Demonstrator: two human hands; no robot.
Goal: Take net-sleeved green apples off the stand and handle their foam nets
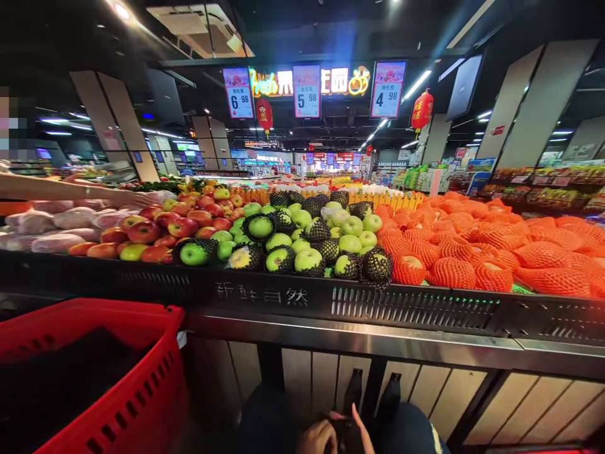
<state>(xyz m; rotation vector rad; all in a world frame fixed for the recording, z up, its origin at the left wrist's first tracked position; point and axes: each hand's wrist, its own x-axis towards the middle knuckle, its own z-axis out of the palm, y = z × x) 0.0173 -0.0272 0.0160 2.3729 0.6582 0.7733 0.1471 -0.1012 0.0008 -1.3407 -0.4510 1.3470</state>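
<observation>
At the bottom edge, low in front of the fruit stand, both of my hands are close together around a small dark object [347,435] whose kind I cannot make out. My left hand [317,436] has its fingers curled against it. Of my right hand [363,434], mostly one upright digit shows along the object's other side; the rest is cut off by the frame. Above and beyond them, green apples [309,260], some in black foam nets, lie heaped on the stand, with red apples [183,228] to their left.
A red shopping basket [165,372] with something dark inside stands at the lower left. Fruit in orange nets [454,271] fills the stand's right side. The black ledge [265,293] runs across the front. Another person's arm [61,188] reaches over wrapped fruit [35,222] at left.
</observation>
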